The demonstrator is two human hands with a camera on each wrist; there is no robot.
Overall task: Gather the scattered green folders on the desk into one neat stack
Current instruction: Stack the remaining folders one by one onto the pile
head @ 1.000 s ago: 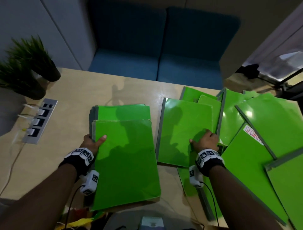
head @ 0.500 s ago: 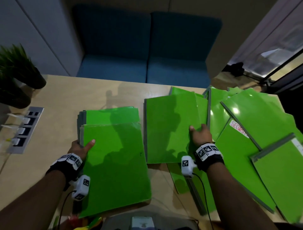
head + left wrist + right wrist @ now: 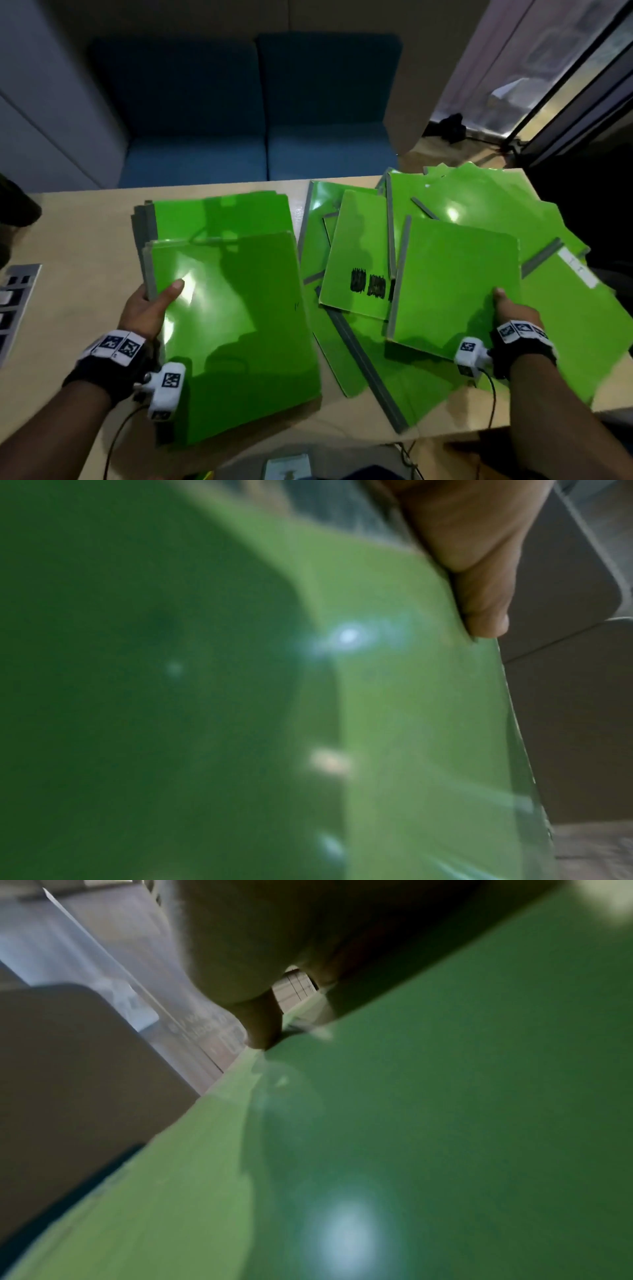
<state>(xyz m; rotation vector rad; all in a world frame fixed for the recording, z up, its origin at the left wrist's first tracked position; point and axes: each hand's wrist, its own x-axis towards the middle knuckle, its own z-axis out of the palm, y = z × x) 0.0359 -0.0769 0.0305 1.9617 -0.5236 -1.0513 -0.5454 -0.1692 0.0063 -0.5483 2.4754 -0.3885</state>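
Both thumbs lie flat on green covers. On the left hand (image 3: 145, 313) the thumb (image 3: 170, 292) presses the top of the near stack (image 3: 236, 329) at its grey-spined left edge, with the other fingers hidden under that edge, so the hand grips the stack; the left wrist view shows the thumb (image 3: 479, 588) along the cover's rim. On the right hand (image 3: 513, 313) the thumb (image 3: 500, 295) lies on the right edge of one folder (image 3: 455, 284), which it holds raised and tilted over the scattered pile (image 3: 428, 205); the fingers below are out of sight. The right wrist view is blurred and shows little beyond a thumb on green.

Behind the near stack, a second stack (image 3: 219, 216) lies farther back on the desk (image 3: 75, 240), partly covered by it. The scattered folders overlap at many angles across the desk's right half. One folder there bears black scribbles (image 3: 368, 284), its right part hidden by the raised folder. Another at the far right carries a white label (image 3: 579, 269). A power strip (image 3: 13, 308) is set into the desk at the left edge. Blue seats (image 3: 257, 113) stand beyond the desk.

Half a second ago the right hand pressed this folder flat beside the near stack; now the folder is lifted and sits farther right over the pile, uncovering the scribbled one. The left hand keeps its grip.
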